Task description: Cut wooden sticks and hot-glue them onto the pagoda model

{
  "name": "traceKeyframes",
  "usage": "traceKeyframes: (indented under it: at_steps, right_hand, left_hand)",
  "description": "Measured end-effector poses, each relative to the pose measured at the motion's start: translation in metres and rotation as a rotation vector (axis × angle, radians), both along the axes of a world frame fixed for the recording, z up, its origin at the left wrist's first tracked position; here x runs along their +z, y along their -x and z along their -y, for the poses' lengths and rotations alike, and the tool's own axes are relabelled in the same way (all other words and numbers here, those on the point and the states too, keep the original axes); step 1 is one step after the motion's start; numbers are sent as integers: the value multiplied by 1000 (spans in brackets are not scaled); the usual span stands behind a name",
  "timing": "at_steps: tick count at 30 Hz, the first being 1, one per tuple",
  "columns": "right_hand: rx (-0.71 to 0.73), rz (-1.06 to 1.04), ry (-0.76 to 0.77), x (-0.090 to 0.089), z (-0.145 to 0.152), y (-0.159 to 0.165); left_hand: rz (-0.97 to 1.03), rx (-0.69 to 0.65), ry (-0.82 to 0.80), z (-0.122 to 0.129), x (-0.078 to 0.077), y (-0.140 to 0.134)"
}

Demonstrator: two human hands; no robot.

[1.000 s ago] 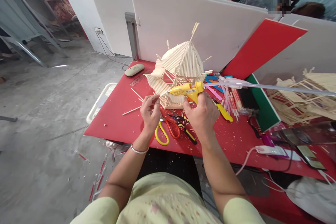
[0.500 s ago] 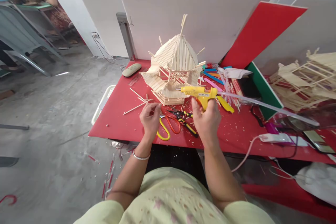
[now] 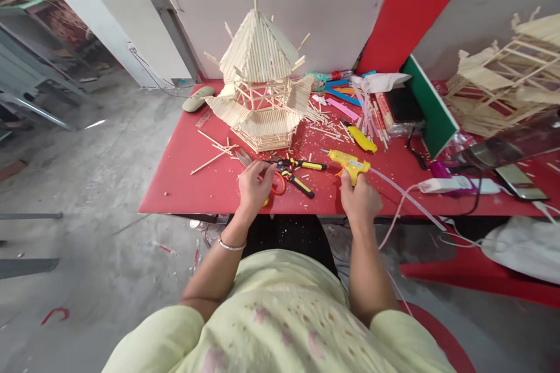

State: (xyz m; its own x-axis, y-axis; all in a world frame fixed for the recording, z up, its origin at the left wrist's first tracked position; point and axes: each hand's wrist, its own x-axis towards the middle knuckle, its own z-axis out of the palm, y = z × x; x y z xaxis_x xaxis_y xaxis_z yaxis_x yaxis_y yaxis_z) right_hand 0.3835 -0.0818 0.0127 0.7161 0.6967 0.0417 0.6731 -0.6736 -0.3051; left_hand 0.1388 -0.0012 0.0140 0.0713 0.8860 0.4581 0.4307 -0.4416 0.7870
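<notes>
- Currently, the right hand (image 3: 361, 203) is closed around the handle of the yellow glue gun (image 3: 350, 163), nozzle pointing left, above the front part of the red table (image 3: 175, 186).
- A translucent glue stick (image 3: 406, 199) projects from the rear of the gun and slopes down past the table edge.
- The left hand (image 3: 255, 189) has thumb and fingers drawn together over the scissors (image 3: 243, 157); whether anything is pinched between the fingertips cannot be told.
- Black-and-yellow pliers (image 3: 284, 164) lie just right of the left hand, handles spread.
- The stick model (image 3: 262, 52) stands upright on the table beyond both hands, touched by neither. Loose sticks (image 3: 216, 154) lie crossed at its front left.
- Handling, glue gun: probably light and rigid, with a hard plastic body. Hold by the handle only; treat the nozzle as hot. The long glue stick is likely to swing and catch.
- Handling, stick model: probably very light, stiff along each stick but fragile at joints. Support it low, at the base frame, with both hands. Avoid the flared eaves and the thin projecting tips, which would likely snap.
</notes>
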Motion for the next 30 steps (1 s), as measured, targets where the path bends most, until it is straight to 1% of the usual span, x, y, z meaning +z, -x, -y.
traceKeyframes:
  at_steps: [4, 7, 9, 11, 12, 13, 15, 17, 18, 21, 24, 27, 30]
  right_hand:
    - [-27, -48, 1, -8, -9, -19]
    - [-41, -35, -12, -7, -8, -28]
    - [-56, 29, -64, -3, -1, -31]
    - [-27, 115, -192, 3, 3, -30]
    - [26, 137, -271, 6, 2, -27]
    - [111, 126, -346, 9, -3, -24]
    - [356, -1, -447, 13, -23, -12]
    - [618, -203, -457, 16, -55, 5]
    - [682, -255, -455, 17, -74, 14]
    - [681, -245, -449, 21, -126, 37]
    - [708, -209, -398, 22, -158, 51]
    - [744, -209, -377, 20, -166, 57]
    - [754, -205, -362, 18, -161, 66]
  left_hand:
    - [-171, -81, 23, 4, -11, -4]
    - [-204, -102, 7, 4, -17, -6]
    - [-155, -68, 23, 0, -19, -7]
    - [-29, 17, 75, -6, -21, -6]
    - [51, 62, 109, -10, -22, -6]
    - [131, 99, 143, -15, -24, -6]
    - [267, 127, 193, -24, -26, -8]
    - [355, 100, 210, -32, -28, -12]
    - [385, 83, 211, -36, -28, -15]
    - [414, 52, 192, -44, -27, -25]
    - [380, 28, 131, -51, -27, -33]
    - [354, -12, 76, -58, -30, -36]
    - [349, -28, 61, -66, -33, -31]
